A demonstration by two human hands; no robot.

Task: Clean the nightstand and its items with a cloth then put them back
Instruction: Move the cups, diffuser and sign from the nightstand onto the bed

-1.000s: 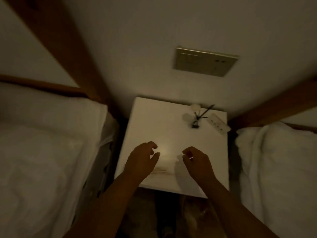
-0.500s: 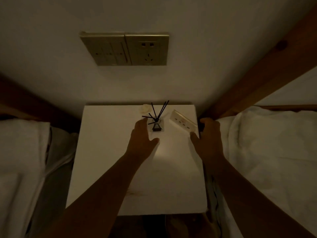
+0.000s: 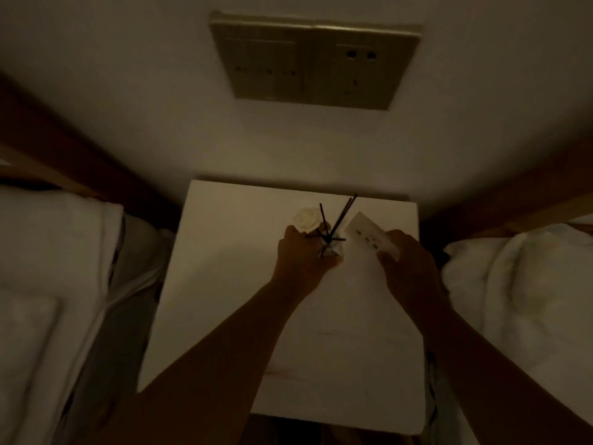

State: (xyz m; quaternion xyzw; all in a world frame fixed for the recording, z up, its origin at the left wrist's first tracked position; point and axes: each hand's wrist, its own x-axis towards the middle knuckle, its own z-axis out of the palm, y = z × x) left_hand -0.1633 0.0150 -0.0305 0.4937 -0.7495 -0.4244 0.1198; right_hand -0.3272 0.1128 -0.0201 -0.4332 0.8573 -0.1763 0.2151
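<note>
Both hands are closing on items at the back of the white square nightstand [image 3: 224, 300]: the left hand [image 3: 303, 256] is wrapping the small reed diffuser bottle with dark sticks [image 3: 332, 234], the right hand [image 3: 409, 268] is pinching the flat white remote control [image 3: 365, 234]. Lifting the diffuser upright should be avoiding spills; no cloth is showing.

the room is very dim and warm-toned, and the brightest patch falls on the nightstand [image 3: 224, 284] top. both forearms read as dark shapes, the beds at the sides blur, and the wide lens bends the edges.
</note>
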